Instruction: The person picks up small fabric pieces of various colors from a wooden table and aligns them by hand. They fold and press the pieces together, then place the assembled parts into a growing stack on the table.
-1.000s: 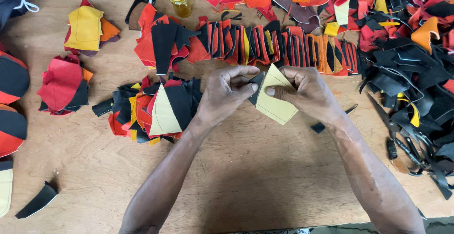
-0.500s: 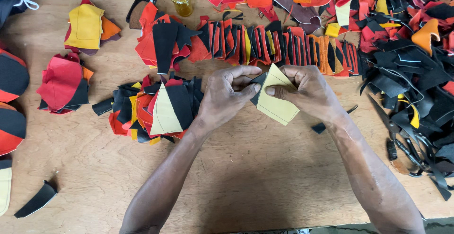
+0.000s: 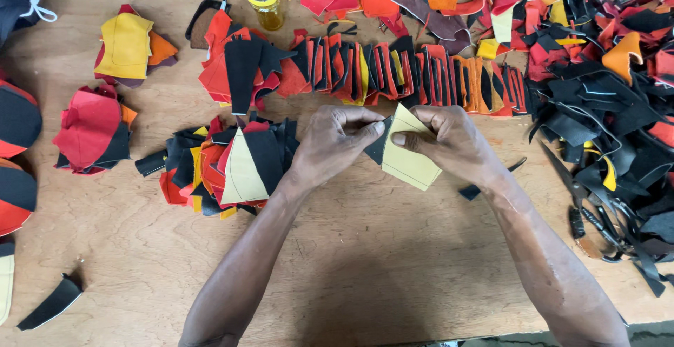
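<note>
wooden worktable (image 3: 365, 263): pale boards, bearing everything below.
heap of black, red and orange offcuts (image 3: 604, 73): fills the far right corner.
row of overlapped panels (image 3: 393, 73): red, black and orange pieces standing on edge in a line across the far side, beyond the hands.
stack of joined panels (image 3: 225, 161): black, orange and cream, just beside the left wrist.
red pile (image 3: 90, 131) and yellow-topped pile (image 3: 126, 45): well apart from the hands, at the left.
scissors (image 3: 586, 203): dark, lying at the right, near the right forearm.
glass jar (image 3: 263, 0): yellow lid, far edge.
cream panel (image 3: 411, 154): triangular, with a black piece against its left edge; held above the table centre, between both hands.
left hand (image 3: 333, 143): closed, pinching the black edge.
right hand (image 3: 449, 140): closed, thumb pressed onto the cream panel's upper part.
</note>
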